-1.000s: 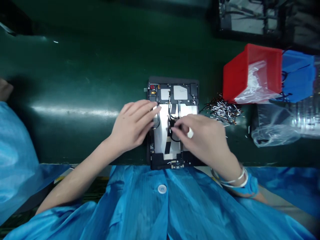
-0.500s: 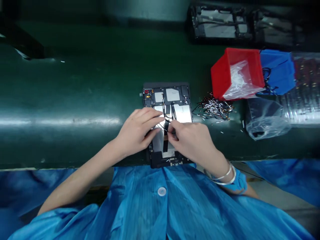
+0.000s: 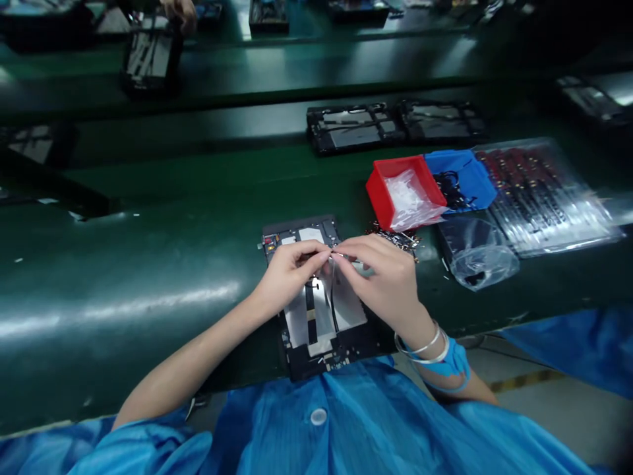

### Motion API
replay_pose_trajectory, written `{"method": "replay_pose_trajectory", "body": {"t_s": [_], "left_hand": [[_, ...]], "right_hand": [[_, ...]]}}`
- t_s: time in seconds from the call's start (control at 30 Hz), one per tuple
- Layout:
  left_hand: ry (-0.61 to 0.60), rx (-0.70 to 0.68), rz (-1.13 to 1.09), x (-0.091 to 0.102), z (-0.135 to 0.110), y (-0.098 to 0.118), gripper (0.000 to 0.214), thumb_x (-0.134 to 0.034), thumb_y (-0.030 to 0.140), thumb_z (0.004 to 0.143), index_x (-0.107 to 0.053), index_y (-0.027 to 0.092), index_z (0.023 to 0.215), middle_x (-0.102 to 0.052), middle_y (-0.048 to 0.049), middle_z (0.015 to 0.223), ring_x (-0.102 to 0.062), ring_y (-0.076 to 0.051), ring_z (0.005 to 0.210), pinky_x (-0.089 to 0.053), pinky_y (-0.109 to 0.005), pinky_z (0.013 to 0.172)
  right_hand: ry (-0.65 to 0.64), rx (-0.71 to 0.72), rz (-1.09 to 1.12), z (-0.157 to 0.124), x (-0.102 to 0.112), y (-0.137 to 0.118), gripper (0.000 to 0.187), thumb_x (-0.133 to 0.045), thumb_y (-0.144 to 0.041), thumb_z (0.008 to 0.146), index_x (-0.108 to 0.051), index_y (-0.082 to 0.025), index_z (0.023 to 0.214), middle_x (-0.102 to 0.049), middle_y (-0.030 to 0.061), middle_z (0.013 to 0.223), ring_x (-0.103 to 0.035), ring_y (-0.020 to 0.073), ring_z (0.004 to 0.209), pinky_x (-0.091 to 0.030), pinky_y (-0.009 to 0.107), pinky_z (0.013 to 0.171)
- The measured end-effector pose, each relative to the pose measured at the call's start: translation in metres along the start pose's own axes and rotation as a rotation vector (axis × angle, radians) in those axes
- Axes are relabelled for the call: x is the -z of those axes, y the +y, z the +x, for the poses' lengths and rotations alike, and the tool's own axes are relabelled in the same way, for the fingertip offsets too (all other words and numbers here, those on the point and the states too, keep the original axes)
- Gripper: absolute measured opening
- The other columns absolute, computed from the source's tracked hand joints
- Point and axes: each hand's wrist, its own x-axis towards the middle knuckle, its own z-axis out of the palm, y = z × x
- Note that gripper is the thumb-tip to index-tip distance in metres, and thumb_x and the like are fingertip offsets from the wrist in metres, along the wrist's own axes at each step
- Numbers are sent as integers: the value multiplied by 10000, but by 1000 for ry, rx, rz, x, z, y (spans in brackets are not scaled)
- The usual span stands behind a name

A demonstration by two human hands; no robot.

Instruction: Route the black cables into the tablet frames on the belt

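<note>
An opened tablet chassis [image 3: 316, 316] lies on the dark green bench in front of me, its silver plates and black flex strips showing. My left hand [image 3: 287, 274] and my right hand [image 3: 383, 277] hover over its upper half, fingertips meeting in a pinch. Between them runs a thin black cable [image 3: 331, 284] that hangs down onto the chassis. Both hands are closed on that cable. The upper right part of the chassis is hidden behind my right hand.
A red bin [image 3: 403, 191] lined with plastic and a blue bin [image 3: 459, 178] stand to the right, with a pile of small connectors [image 3: 400, 239] beside them, a clear bag [image 3: 477, 260] and a blister tray [image 3: 539, 194]. More chassis [image 3: 353, 126] lie farther back.
The view has tilted up, showing more of the bench. Both hands have lifted from the chassis middle to its upper part, pinching the cable together.
</note>
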Motion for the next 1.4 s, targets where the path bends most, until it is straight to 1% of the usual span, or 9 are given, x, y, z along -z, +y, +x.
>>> {"method": "replay_pose_trajectory", "body": {"t_s": [0.13, 0.27, 0.4, 0.47, 0.63, 0.7, 0.93, 1.23, 1.4], "left_hand": [[-41, -35, 158, -1, 8, 8, 197, -585, 282, 848, -694, 152, 749, -662, -34, 687, -561, -137, 628, -428, -242, 577], [-106, 128, 122, 13, 13, 21, 217, -578, 297, 834, -690, 132, 748, -646, -27, 576, -507, -101, 460, -386, -209, 478], [80, 225, -1, 33, 17, 21, 267, -594, 368, 831, -677, 114, 826, -624, -22, 488, -417, -62, 321, -260, -169, 369], [143, 234, -66, 37, 20, 14, 291, -607, 396, 817, -665, 111, 796, -607, -20, 458, -396, -57, 292, -211, -167, 341], [82, 263, -186, 22, 21, -4, 341, -614, 453, 806, -638, 115, 762, -575, 0, 422, -341, -40, 265, -183, -161, 323], [38, 261, -214, 15, 19, -5, 368, -609, 485, 805, -611, 124, 734, -589, -8, 445, -373, -42, 280, -198, -155, 331], [-216, 202, -302, 11, 12, 7, 439, -620, 508, 809, -659, 108, 983, -632, -43, 644, -589, -133, 508, -442, -199, 421], [-132, 163, -110, 9, 11, 2, 253, -511, 272, 872, -671, 110, 982, -676, -48, 768, -610, -116, 504, -508, -220, 492], [-128, 288, -297, 12, 12, 0, 276, -528, 276, 857, -612, 80, 1032, -716, -157, 946, -704, -203, 697, -524, -228, 462]], "right_hand": [[10, -62, 34, 3, 4, 2, 136, -588, -125, 831, -660, -165, 723, -718, 54, 753, -659, 167, 729, -516, 290, 670], [92, -112, 27, 13, 10, 25, 141, -579, -132, 819, -648, -170, 702, -691, 31, 714, -623, 139, 643, -487, 258, 591], [377, -317, -307, 23, 21, 74, 134, -576, -161, 820, -690, -178, 751, -686, 37, 689, -600, 160, 592, -463, 291, 556], [336, -275, -459, 26, 21, 85, 114, -601, -132, 780, -711, -161, 776, -703, 74, 708, -641, 222, 669, -482, 338, 589], [212, 173, -180, 21, -4, 34, 170, -565, -97, 856, -703, -173, 920, -745, 66, 863, -658, 184, 793, -546, 320, 706], [147, 245, -142, 19, -15, 12, 160, -559, -85, 858, -700, -151, 898, -744, 76, 856, -638, 186, 774, -547, 315, 662], [158, 215, -84, 19, -17, 12, 97, -605, -101, 829, -692, -144, 824, -747, 81, 824, -615, 188, 746, -561, 321, 636], [84, 220, -174, 16, -18, 7, 125, -581, -103, 818, -694, -154, 801, -750, 65, 842, -621, 186, 729, -532, 301, 594], [223, 1, -323, 19, 11, 53, 177, -545, -122, 837, -710, -180, 864, -739, 61, 821, -644, 197, 754, -524, 343, 691]]}}
